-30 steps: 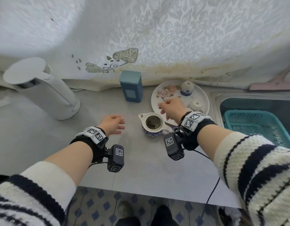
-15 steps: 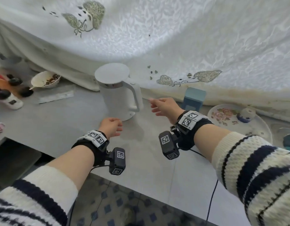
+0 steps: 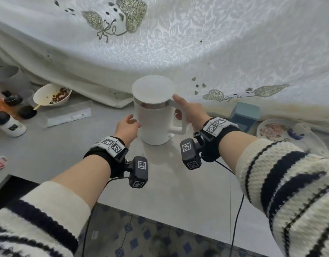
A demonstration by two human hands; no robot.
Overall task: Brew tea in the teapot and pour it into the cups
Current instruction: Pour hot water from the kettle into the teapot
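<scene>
A white electric kettle (image 3: 154,115) with a flat lid stands on the grey counter (image 3: 49,151) in the middle of the view. My right hand (image 3: 190,113) grips its handle, fingers curled through it and thumb on top. My left hand (image 3: 127,127) hovers relaxed beside the kettle's left wall, fingertips close to it and holding nothing. At the far right a floral plate (image 3: 274,132) carries a blue-and-white cup (image 3: 297,131). The teapot is out of view.
A blue tin (image 3: 246,115) stands right of the kettle by the draped white cloth (image 3: 178,43). At the left are a bowl with brown bits (image 3: 52,94), dark-capped bottles (image 3: 11,125) and a clear strip (image 3: 67,117). The counter's front edge runs below my wrists.
The view swung left from the teapot and plate to the kettle. My right hand reached over and took hold of the kettle's handle. My left hand came up beside the kettle.
</scene>
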